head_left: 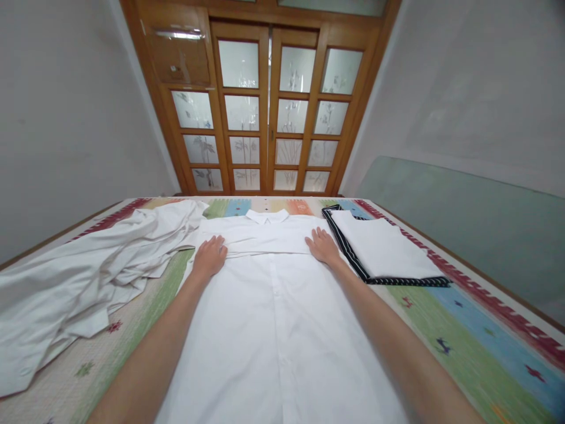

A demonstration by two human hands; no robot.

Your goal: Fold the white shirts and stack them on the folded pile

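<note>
A white button-up shirt (247, 318) lies spread out in front of me, its collar pointing away and its buttons facing up. Its sleeves are laid across the chest in a band below the collar. My left hand (210, 255) rests on the left end of that band, fingers stretched out over the cloth. On the opposite end, my right hand (323, 245) lies palm down with its fingers spread. Neither hand grips anything that I can see.
To the left sprawls a crumpled white shirt (110, 259). A folded white garment (388, 250) sits on a black-and-white striped one (406, 282) at the right. Beneath everything is a colourful patterned cover (445, 330). Wooden glass-paned doors (269, 106) stand beyond, between pale walls.
</note>
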